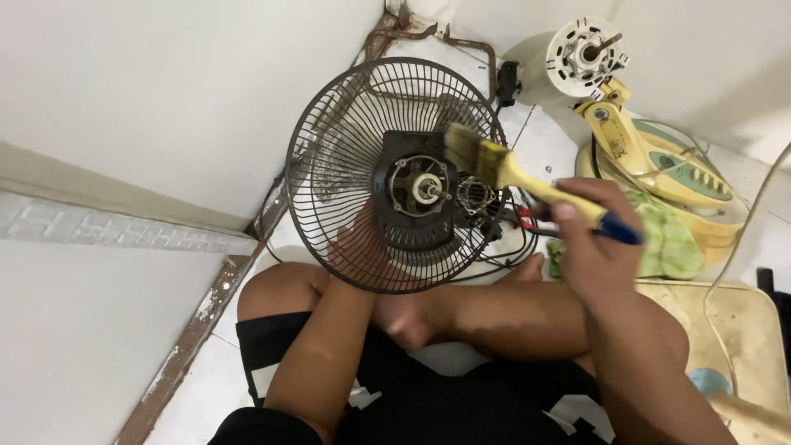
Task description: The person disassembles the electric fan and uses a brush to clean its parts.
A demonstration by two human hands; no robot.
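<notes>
A dark, dusty wire fan guard (346,148) with a black motor housing (420,189) at its centre stands upright in front of me. My left hand (362,247) grips it from behind, seen through the wires at the lower part. My right hand (589,239) holds a paintbrush (515,173) with a yellow handle and blue end. Its bristles touch the upper right of the motor housing. Loose wires (511,231) hang from the motor's right side.
A yellow fan base with a white motor plate (651,156) stands at the right, a green cloth (671,243) below it. A rusty metal bracket (428,37) lies in the wall corner. My crossed legs (494,313) fill the foreground on a white tiled floor.
</notes>
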